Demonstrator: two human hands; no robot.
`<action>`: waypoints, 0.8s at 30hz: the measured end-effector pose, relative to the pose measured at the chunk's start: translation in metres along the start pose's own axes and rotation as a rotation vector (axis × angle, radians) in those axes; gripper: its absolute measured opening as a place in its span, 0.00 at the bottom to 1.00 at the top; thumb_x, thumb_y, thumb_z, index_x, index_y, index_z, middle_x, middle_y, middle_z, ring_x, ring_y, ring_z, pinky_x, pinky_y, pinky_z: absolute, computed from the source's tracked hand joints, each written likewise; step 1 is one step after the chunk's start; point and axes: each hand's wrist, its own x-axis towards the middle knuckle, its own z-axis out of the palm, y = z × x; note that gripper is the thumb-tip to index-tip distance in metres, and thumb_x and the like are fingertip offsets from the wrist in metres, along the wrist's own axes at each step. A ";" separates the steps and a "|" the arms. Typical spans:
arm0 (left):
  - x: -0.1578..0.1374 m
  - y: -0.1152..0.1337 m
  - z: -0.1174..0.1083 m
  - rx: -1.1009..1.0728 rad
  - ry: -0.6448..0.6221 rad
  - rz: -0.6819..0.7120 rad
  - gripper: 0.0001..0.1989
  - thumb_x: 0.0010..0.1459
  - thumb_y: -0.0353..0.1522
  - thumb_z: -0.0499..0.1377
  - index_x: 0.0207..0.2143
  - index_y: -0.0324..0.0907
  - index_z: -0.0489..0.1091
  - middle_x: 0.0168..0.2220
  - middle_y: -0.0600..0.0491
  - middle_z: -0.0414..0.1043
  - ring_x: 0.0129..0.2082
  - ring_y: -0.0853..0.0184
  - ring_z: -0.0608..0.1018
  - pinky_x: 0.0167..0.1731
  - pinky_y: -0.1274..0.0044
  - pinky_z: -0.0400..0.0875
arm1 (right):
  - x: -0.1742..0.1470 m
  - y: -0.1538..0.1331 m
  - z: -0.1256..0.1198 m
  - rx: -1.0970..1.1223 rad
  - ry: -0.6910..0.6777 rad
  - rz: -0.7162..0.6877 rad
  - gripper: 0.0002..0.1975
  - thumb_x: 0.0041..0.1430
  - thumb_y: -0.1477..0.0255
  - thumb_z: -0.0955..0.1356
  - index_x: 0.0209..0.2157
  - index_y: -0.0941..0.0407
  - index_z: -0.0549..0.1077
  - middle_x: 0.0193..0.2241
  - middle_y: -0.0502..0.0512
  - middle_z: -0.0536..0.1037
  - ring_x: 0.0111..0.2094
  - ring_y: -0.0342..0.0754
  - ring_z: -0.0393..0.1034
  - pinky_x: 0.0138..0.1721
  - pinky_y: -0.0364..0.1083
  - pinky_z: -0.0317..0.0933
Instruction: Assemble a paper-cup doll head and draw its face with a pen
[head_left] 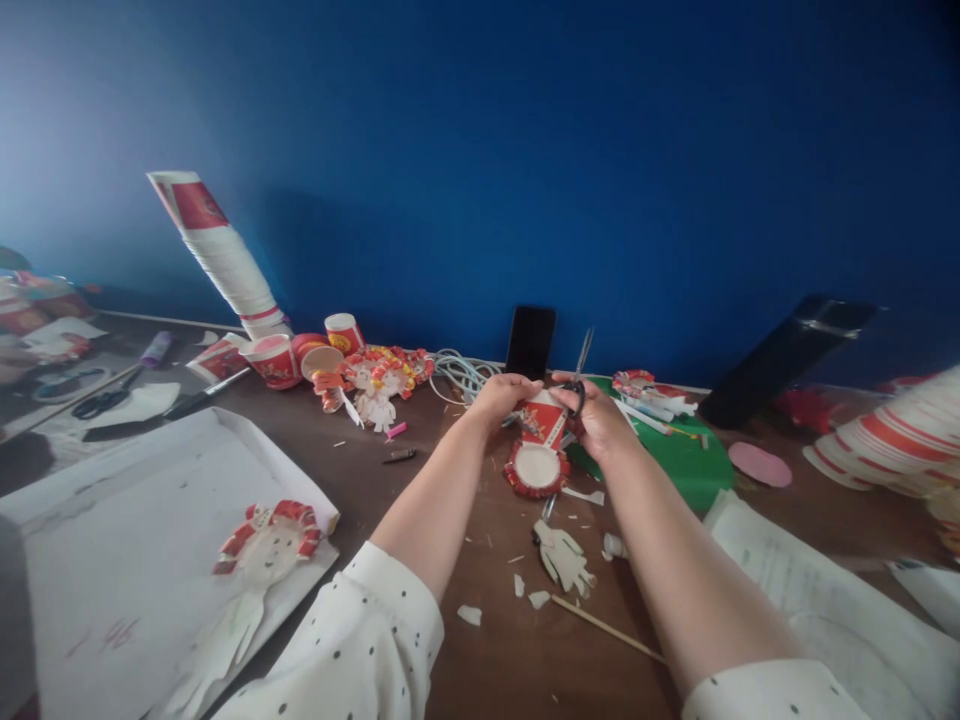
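Observation:
My left hand (507, 397) pinches the upper left edge of a red-and-white paper cup (543, 418) whose wall is partly cut away. Its round white base, ringed with curled red strips, hangs toward me. On the other side my right hand (602, 420) is closed around black-handled scissors (582, 362), blades pointing up and away from the paper. The fingertips of that hand also meet the cup's upper right edge. Below lies a pale hand-shaped paper cutout (564, 558), with small white scraps (469, 615) and a thin wooden stick (607, 627) around it.
A dark phone (531, 340) leans on the blue wall near coiled cables (463, 374). Finished-looking cup crafts (379, 380) and a tall cup stack (229, 265) stand left. A white tray (112, 480) lies front left. At right are a green sheet (701, 465) and papers (810, 560).

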 end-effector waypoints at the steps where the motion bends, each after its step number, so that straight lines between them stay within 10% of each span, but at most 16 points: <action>1: 0.001 -0.001 0.000 -0.003 0.011 -0.011 0.14 0.44 0.37 0.68 0.20 0.39 0.68 0.16 0.58 0.63 0.16 0.76 0.62 0.19 0.81 0.54 | 0.001 0.000 0.000 0.003 -0.001 0.000 0.25 0.34 0.70 0.77 0.39 0.53 0.73 0.24 0.46 0.76 0.23 0.43 0.70 0.24 0.43 0.64; 17: -0.002 0.010 -0.006 0.079 -0.014 0.032 0.13 0.45 0.38 0.68 0.27 0.37 0.73 0.17 0.58 0.66 0.15 0.78 0.62 0.16 0.83 0.52 | -0.007 -0.018 0.007 -0.035 0.168 -0.087 0.21 0.42 0.69 0.75 0.40 0.54 0.72 0.32 0.52 0.79 0.30 0.45 0.74 0.25 0.42 0.68; 24: -0.034 0.068 0.008 0.406 0.278 0.438 0.09 0.51 0.38 0.63 0.31 0.41 0.76 0.27 0.55 0.75 0.25 0.72 0.73 0.27 0.79 0.65 | -0.033 -0.061 -0.003 -0.034 0.305 -0.250 0.20 0.45 0.69 0.73 0.42 0.55 0.69 0.32 0.52 0.79 0.33 0.44 0.75 0.25 0.40 0.68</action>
